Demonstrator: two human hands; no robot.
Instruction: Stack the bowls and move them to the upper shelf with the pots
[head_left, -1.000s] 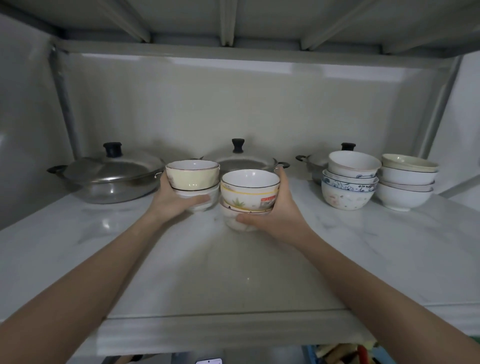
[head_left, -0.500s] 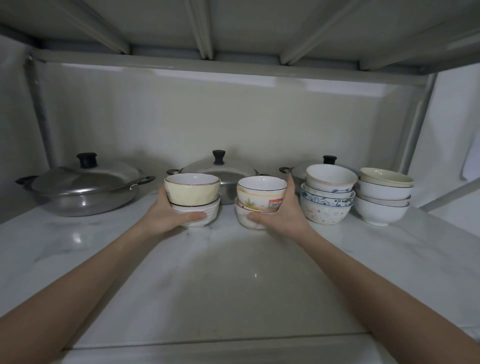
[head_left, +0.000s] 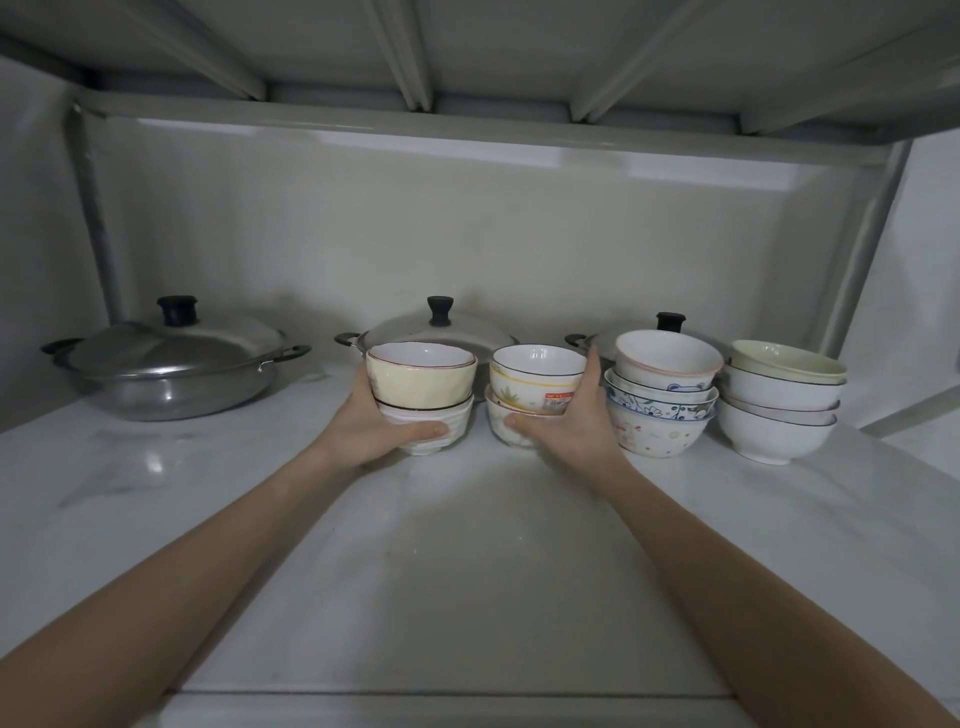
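Head view: left hand (head_left: 371, 428) closed around cream stack (head_left: 422, 397), right hand (head_left: 574, 421) around patterned stack (head_left: 530, 397), mid-frame. Risk: right knuckles nudging floral stack (head_left: 660, 395) just beside; upper bowls could tip.

Each hand, left (head_left: 375, 427) and right (head_left: 571, 422), grips a 2-bowl stack on the marble shelf (head_left: 467, 571) before 3 pots.

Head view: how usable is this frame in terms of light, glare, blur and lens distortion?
Head view: dim and grey but sharp, no motion blur; soft glare spots on the white marble shelf and a bright band along the back wall; wide-angle bending bows the grey metal frame posts; patterns on the two-bowl stacks in the left hand and right hand stay readable.
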